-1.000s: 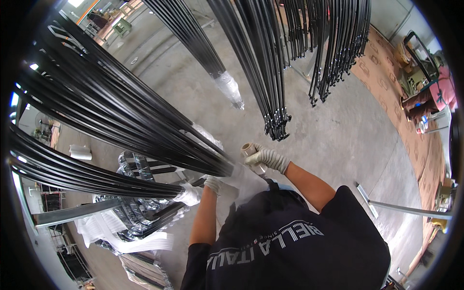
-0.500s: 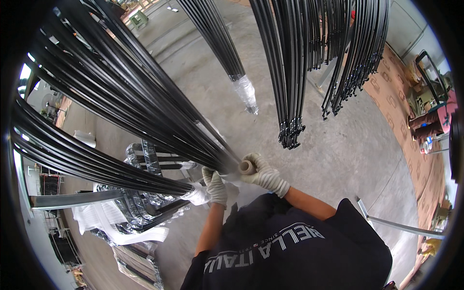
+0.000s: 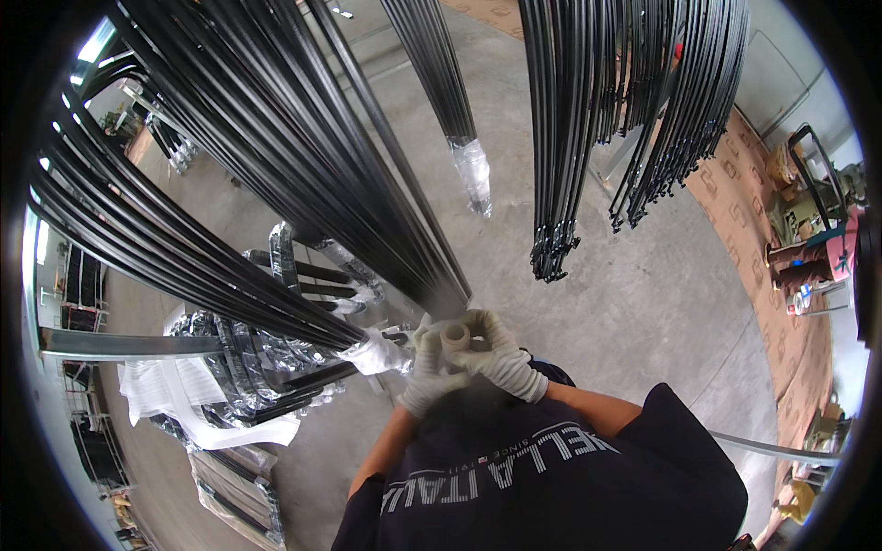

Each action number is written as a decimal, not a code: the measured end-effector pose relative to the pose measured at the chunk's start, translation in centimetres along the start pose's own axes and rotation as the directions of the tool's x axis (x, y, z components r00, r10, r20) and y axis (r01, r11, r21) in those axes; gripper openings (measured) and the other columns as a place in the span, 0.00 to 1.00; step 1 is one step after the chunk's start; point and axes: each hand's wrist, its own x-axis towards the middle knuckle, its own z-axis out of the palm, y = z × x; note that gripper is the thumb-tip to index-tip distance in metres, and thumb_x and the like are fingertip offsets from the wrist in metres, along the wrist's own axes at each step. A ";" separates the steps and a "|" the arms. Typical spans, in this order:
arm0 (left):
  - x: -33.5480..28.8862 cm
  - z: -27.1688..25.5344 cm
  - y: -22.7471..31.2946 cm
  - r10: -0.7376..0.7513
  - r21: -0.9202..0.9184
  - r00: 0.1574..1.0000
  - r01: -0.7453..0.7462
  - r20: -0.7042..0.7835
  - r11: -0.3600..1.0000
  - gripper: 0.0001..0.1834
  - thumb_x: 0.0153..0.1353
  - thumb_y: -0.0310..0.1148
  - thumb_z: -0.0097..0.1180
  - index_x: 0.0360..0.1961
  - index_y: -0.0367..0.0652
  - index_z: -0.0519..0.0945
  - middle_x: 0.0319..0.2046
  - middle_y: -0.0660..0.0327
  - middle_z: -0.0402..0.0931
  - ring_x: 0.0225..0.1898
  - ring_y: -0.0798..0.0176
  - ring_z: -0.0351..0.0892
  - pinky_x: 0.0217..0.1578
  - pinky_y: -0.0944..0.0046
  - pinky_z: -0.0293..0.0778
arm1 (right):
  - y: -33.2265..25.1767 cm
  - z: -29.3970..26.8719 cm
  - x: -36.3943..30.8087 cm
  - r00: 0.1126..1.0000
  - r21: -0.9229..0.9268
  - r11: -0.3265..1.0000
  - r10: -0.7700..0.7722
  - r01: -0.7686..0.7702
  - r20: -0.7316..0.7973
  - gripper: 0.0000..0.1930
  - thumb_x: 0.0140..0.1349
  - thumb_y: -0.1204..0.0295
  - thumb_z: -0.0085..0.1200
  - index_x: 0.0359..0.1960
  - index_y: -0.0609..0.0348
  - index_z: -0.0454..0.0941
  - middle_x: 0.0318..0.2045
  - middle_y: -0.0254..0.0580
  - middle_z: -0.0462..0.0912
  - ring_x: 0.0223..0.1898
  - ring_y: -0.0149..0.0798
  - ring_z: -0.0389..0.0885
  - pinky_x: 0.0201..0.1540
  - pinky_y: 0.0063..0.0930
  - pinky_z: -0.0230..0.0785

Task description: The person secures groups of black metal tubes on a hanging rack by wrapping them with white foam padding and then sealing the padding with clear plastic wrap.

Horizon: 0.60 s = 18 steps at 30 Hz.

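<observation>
Close together in front of the chest, both gloved hands on one small pale roll (image 3: 454, 336), probably tape. Right hand (image 3: 496, 356) wrapped around the roll from the right side, fingers curled and closed on it. Left hand (image 3: 428, 369) pressed against the roll from the left and below, fingers bent on it too. Just above the roll, the lower end of a long bundle of black bars (image 3: 303, 174), slanting up to the upper left. Beside the left hand, a white wrapped end (image 3: 372, 353) of another black bundle. Further left on the concrete floor (image 3: 643, 303), a heap of bars in clear plastic film (image 3: 243, 367). Hanging apart, upper right, more black bars (image 3: 560, 138). At the far right edge, another person (image 3: 822, 257), well apart.
</observation>
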 end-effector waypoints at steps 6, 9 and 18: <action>0.5 0.6 -0.3 -0.052 0.040 0.952 0.067 -0.302 0.997 0.28 0.32 0.29 0.66 0.38 0.43 0.70 0.32 0.66 0.71 0.35 0.70 0.69 0.37 0.72 0.67 | 0.0 -2.0 -0.8 0.995 -0.027 0.997 0.072 -0.071 0.069 0.23 0.48 0.78 0.54 0.47 0.61 0.63 0.42 0.38 0.70 0.43 0.29 0.70 0.45 0.22 0.64; 0.3 -0.1 0.9 -0.130 -0.255 0.959 0.064 -0.251 0.965 0.26 0.29 0.28 0.64 0.36 0.41 0.71 0.32 0.65 0.72 0.32 0.68 0.70 0.34 0.70 0.68 | -1.4 -3.1 2.1 0.989 -0.438 0.891 -0.147 0.123 -0.020 0.20 0.46 0.77 0.56 0.43 0.60 0.68 0.41 0.37 0.72 0.44 0.27 0.69 0.45 0.22 0.64; 4.1 -5.1 -4.5 -0.078 -0.405 0.995 0.047 -0.060 0.913 0.26 0.45 0.38 0.59 0.44 0.38 0.66 0.36 0.62 0.71 0.37 0.65 0.72 0.38 0.70 0.70 | -1.2 -3.3 7.4 0.944 -0.362 0.932 0.107 0.013 0.311 0.24 0.34 0.74 0.66 0.38 0.58 0.73 0.32 0.28 0.77 0.34 0.22 0.71 0.37 0.20 0.67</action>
